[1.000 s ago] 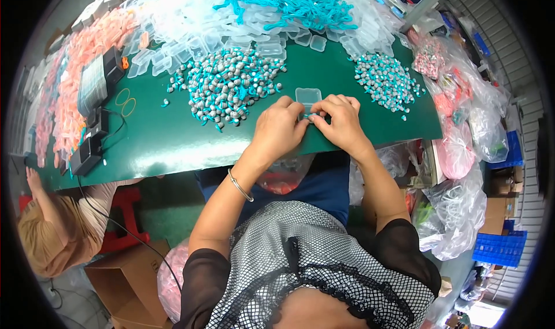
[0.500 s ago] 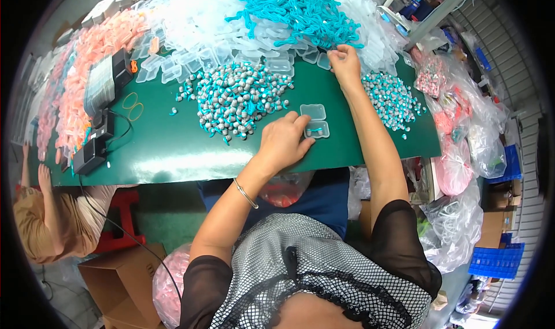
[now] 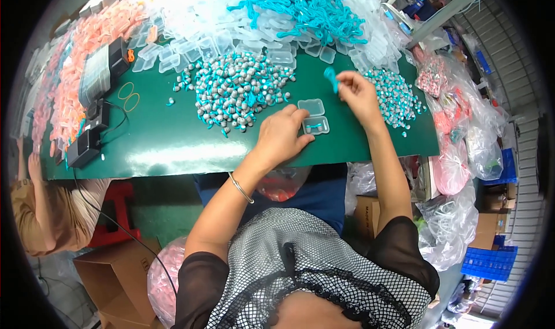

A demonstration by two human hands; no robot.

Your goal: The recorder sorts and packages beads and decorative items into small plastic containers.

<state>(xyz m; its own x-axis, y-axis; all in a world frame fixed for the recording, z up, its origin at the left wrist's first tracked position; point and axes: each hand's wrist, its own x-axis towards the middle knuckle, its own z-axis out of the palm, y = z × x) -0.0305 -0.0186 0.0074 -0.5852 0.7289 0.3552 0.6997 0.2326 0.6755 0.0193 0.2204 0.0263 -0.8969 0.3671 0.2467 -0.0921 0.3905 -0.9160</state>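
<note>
A small clear plastic box (image 3: 311, 107) lies with its lid folded back on the green table. A few small grey-and-teal pieces (image 3: 314, 126) sit in its near half. My left hand (image 3: 281, 135) holds the box from its left side, thumb and fingers at the edge. To the right of the box, my right hand (image 3: 358, 96) is raised over the table and pinches a looped teal cord (image 3: 330, 77). Beyond my left hand is a heap of grey-and-teal bead-like pieces (image 3: 234, 92); another heap of them (image 3: 390, 96) lies beside my right hand.
A pile of teal cords (image 3: 306, 8) tops many clear plastic boxes (image 3: 214, 44) at the far side. Peach-coloured pieces (image 3: 92, 34), black devices (image 3: 84, 147) and rubber bands (image 3: 128, 96) are at left. A co-worker's arm (image 3: 38, 196) shows there. Filled plastic bags (image 3: 457, 173) stand at right.
My right hand has come back toward me from the edge of the cord pile, now with a teal cord in its fingers. My left hand stays at the box.
</note>
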